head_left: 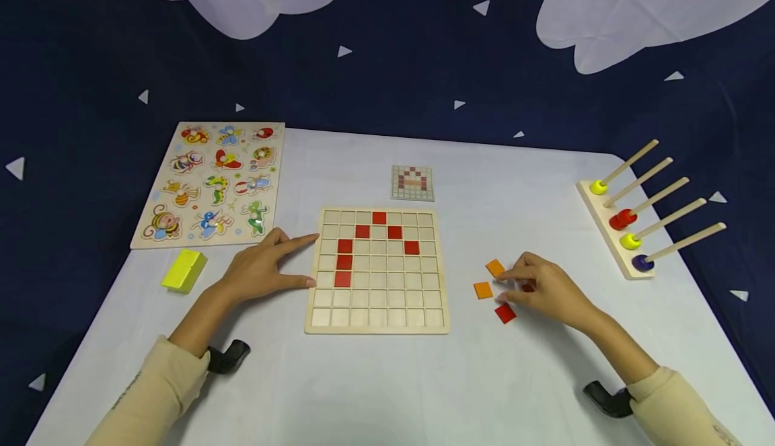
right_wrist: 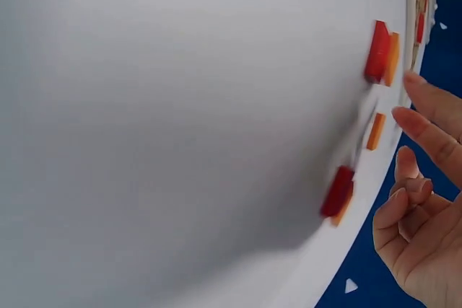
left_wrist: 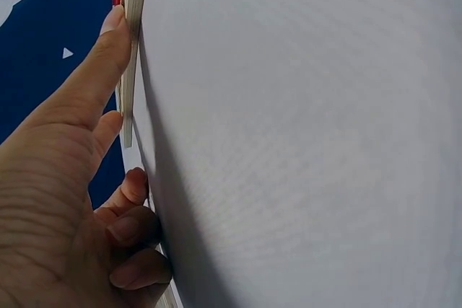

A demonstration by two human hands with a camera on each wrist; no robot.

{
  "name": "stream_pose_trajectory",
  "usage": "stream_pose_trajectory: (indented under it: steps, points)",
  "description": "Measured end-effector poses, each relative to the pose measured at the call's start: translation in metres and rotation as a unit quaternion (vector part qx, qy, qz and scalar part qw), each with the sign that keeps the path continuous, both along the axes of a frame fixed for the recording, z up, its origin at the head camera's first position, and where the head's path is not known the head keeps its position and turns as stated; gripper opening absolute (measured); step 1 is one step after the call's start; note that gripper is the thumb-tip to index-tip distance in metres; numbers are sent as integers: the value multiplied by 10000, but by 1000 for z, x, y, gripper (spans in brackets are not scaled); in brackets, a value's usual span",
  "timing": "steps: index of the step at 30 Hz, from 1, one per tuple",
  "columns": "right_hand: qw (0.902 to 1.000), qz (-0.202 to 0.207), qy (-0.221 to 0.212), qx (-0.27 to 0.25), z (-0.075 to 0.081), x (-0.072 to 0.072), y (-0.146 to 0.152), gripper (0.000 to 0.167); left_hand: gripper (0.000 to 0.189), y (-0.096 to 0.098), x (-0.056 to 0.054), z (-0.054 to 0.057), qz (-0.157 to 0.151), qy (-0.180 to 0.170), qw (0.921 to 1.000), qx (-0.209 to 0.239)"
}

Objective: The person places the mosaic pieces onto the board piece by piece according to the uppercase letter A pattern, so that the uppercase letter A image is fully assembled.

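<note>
A wooden grid board lies mid-table in the head view, with several red tiles in its cells. My left hand is at the board's left edge, thumb and index finger stretched out against it; the left wrist view shows the thumb along that edge. To the right of the board, my right hand hovers over loose tiles, thumb and index finger apart with nothing between them. Near its fingertips lie an orange tile, another orange tile and a red tile. A further red tile is partly hidden under the hand in the head view.
A small pattern card lies behind the board. At the back left is an insect picture puzzle, with a yellow block in front of it. A peg stand with coloured rings stands at the right.
</note>
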State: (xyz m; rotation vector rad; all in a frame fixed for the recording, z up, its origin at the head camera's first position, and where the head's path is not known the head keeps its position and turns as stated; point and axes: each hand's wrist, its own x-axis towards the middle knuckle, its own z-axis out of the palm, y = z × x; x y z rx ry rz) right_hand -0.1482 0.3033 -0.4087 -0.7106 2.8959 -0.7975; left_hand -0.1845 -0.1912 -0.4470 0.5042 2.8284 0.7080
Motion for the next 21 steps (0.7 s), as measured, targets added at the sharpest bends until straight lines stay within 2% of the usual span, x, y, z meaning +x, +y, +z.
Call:
stream_pose_trajectory:
  steps: [6, 11, 21]
  points:
    - [9995, 175, -99, -256, -8, 18, 17, 31, 87, 1, 1, 2, 16, 23, 10000, 43]
    - [9984, 431, -128, -342, -15, 24, 20, 33, 87, 0, 1, 4, 15, -1, 10000, 53]
    - [9962, 466, 703, -215, -27, 28, 18, 33, 88, 1, 1, 4, 50, -23, 10000, -9]
